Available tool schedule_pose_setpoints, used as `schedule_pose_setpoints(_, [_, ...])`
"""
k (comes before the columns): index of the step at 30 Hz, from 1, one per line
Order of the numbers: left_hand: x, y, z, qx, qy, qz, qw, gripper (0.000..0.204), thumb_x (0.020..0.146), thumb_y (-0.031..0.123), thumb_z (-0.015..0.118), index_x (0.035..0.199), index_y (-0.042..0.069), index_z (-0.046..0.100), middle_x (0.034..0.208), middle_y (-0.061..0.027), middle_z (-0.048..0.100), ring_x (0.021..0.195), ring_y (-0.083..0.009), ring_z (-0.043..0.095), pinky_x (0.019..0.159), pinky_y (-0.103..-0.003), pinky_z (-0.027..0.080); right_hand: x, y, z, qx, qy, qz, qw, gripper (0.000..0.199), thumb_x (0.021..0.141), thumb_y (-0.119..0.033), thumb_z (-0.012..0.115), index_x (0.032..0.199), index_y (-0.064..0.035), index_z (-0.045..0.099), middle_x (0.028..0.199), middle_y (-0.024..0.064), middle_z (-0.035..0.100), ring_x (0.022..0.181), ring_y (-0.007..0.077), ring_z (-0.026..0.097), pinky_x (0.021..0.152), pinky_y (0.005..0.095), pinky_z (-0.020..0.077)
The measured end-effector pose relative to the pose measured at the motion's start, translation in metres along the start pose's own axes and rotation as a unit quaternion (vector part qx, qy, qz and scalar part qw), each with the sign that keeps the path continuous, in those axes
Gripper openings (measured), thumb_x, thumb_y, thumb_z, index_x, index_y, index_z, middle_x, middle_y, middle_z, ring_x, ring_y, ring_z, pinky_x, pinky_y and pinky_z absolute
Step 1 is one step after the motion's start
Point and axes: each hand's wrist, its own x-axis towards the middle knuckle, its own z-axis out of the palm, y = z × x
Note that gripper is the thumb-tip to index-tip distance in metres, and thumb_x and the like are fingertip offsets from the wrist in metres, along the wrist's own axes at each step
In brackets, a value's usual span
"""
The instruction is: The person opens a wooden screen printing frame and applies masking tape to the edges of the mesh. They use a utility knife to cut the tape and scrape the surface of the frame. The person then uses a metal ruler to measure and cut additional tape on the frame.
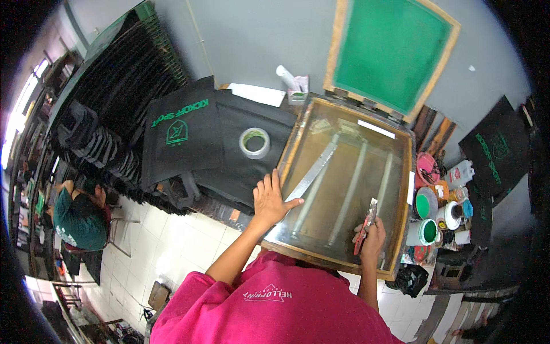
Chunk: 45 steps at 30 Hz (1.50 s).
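My left hand (270,199) lies flat at the left edge of a wood-framed glass top (344,221), its fingers spread. Its thumb reaches over the lower part of a metal ruler (316,168), which slants across the glass. Above the right part of the glass, my right hand (372,236) is closed around a red cutter knife (361,236) with its blade end pointing up and away from me. Pale bars (349,192) show beneath the glass. Near the far edge lies a white strip (376,129).
A green screen frame (395,54) stands raised on hinges behind the glass. At left, a tape roll (254,143) rests on black printed bags (197,135), beside a stacked rack (123,74). Ink tubs (427,232) and bottles crowd the right. A person (80,221) sits far left.
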Motion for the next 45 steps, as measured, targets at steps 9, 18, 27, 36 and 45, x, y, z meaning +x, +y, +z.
schedule_pose_setpoints(9, [0.021,-0.074,-0.022,-0.224,-0.009,0.036,0.974,0.029,0.089,0.026,0.074,0.1,0.0,0.068,0.092,-0.0208,0.067,0.087,-0.0391,0.066,0.078,-0.044,0.05,-0.012,-0.003,0.106,0.031,-0.031,-0.014,0.999,0.029,0.092,-0.013,0.041,0.112,0.0007,0.057,0.074,0.0134,0.067,0.048,0.0189,0.059,0.044,0.032,0.0495])
schedule_pose_setpoints(18, [0.022,-0.156,-0.106,-0.501,0.01,-0.137,0.855,0.016,0.102,0.009,0.055,0.108,-0.002,0.066,0.086,0.0001,0.064,0.079,-0.0078,0.054,0.075,-0.025,0.045,-0.021,0.049,0.184,-0.028,-0.054,-0.004,0.998,0.026,0.098,-0.013,0.043,0.117,-0.0002,0.054,0.083,0.0118,0.065,0.055,0.0172,0.057,0.048,0.0333,0.0492])
schedule_pose_setpoints(27, [0.063,-0.177,-0.093,-0.238,0.006,-0.027,0.971,0.06,0.094,0.013,0.066,0.145,-0.011,0.044,0.141,-0.033,0.053,0.133,-0.0448,0.052,0.113,-0.045,0.04,0.004,-0.002,0.293,-0.06,-0.182,0.021,0.981,0.065,0.1,-0.007,0.06,0.155,0.0071,0.03,0.131,0.0174,0.062,0.106,0.0202,0.067,0.084,0.0328,0.058])
schedule_pose_setpoints(36, [-0.017,-0.177,-0.041,-0.131,0.074,0.188,0.971,0.044,0.091,0.014,0.066,0.13,-0.005,0.058,0.144,-0.0285,0.051,0.141,-0.0439,0.043,0.119,-0.058,0.029,0.005,0.038,0.277,-0.163,-0.209,-0.112,0.958,0.048,0.095,0.006,0.056,0.143,0.0063,0.05,0.136,0.0194,0.063,0.124,0.0245,0.063,0.107,0.035,0.0467])
schedule_pose_setpoints(45, [-0.086,-0.198,-0.064,-0.4,0.041,0.055,0.914,0.03,0.106,0.029,0.053,0.108,0.002,0.063,0.093,-0.0183,0.068,0.086,-0.0373,0.067,0.077,-0.044,0.051,0.01,0.052,0.315,-0.431,-0.288,-0.382,0.765,0.042,0.095,-0.008,0.053,0.134,0.0077,0.055,0.145,0.0287,0.051,0.135,0.0471,0.047,0.114,0.0536,0.0353])
